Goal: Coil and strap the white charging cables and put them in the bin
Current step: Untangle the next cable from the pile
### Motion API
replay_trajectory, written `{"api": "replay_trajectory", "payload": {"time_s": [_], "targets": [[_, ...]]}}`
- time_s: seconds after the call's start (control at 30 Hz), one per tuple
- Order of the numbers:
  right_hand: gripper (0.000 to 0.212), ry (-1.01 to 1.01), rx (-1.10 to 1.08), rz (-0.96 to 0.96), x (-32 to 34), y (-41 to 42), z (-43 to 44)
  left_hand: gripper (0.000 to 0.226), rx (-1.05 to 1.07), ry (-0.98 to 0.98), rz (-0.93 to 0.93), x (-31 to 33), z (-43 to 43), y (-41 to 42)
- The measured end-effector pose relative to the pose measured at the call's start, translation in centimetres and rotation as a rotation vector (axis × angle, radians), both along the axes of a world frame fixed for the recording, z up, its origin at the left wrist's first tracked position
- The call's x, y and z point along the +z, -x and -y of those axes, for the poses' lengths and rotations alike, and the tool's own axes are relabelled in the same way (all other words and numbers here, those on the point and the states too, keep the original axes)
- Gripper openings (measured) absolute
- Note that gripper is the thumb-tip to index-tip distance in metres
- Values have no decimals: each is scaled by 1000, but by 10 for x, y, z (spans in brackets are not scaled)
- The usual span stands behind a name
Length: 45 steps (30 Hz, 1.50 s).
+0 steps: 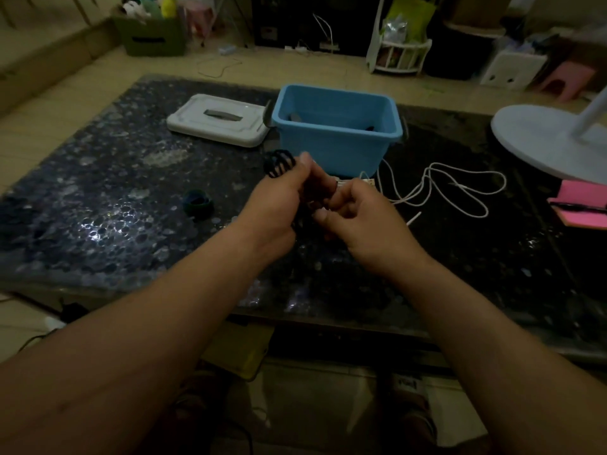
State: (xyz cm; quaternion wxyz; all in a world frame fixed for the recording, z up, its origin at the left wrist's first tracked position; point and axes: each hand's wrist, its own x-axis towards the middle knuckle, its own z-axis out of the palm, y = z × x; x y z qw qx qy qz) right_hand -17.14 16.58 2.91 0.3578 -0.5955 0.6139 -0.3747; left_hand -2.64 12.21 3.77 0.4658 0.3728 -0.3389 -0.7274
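A black looped bundle (279,163) is gripped by the left hand (279,198). The right hand (361,211) is held curled against it, but what it holds cannot be told. The white cable (440,188) is left loose on the surface (115,192), just right of the blue bin (338,139).

A dimly lit room in a home: a dark worktop (98,192) stands on a tiled floor (65,80), with a green box (154,39) of soft toys (134,8) at upper left, and a pink stool (570,81) and a white rack (402,55) at upper right.
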Motion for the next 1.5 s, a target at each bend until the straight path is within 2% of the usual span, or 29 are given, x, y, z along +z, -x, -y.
{"api": "replay_trajectory", "payload": {"time_s": [0.07, 0.13, 0.2, 0.27, 0.4, 0.47, 0.53, 0.67, 0.73, 0.8, 0.93, 1.0, 1.1, 1.17, 1.27, 1.4, 1.5], "targets": [[13, -34, 81, -203, -2, 6, 1, 36, 61, -80, -186, 8, 10, -13], [13, -77, 168, -298, 0, 14, 1, 36, 90, -105, -216, 13, 21, -28], [21, -131, 218, -299, 4, 22, 0, 37, 61, -85, -133, 13, 27, -38], [20, -158, 240, -349, 9, 29, 1, 38, 37, -56, -26, 11, 28, -42], [20, -94, 268, -719, 9, 41, 7, 39, 78, -2, 107, 17, 29, -48], [26, -70, 243, -782, 8, 48, 7, 38, 106, 51, 247, 17, 31, -51], [33, -42, 205, -705, 9, 53, 8, 38, 46, 146, 471, 13, 28, -48], [31, 36, 184, -466, 18, 48, 8, 36, -321, 368, 802, 6, 7, -29], [30, 70, 181, -395, 23, 46, 8, 23, -463, 491, 861, 5, -1, -21], [30, 73, 185, -329, 27, 45, 7, 19, -511, 560, 893, 3, -3, -16], [30, 66, 189, -284, 28, 46, 6, 40, -493, 588, 982, -4, -5, -12], [29, 56, 163, -256, 29, 48, 5, 42, -451, 518, 877, -4, -7, -9], [29, 53, 86, -283, 31, 60, 5, 37, -265, 290, 554, 2, 4, -16], [28, 70, 25, -295, 32, 68, 7, 38, -137, 176, 420, 5, 15, -25], [27, 103, -76, -219, 27, 60, 9, 45, -54, 61, 257, 1, 14, -22], [28, 94, -57, -226, 16, 25, 6, 47, -47, 64, 194, -2, 4, -6], [29, 26, 27, -231, 10, 7, 0, 42, 6, 78, 243, -2, 4, -2]]}}
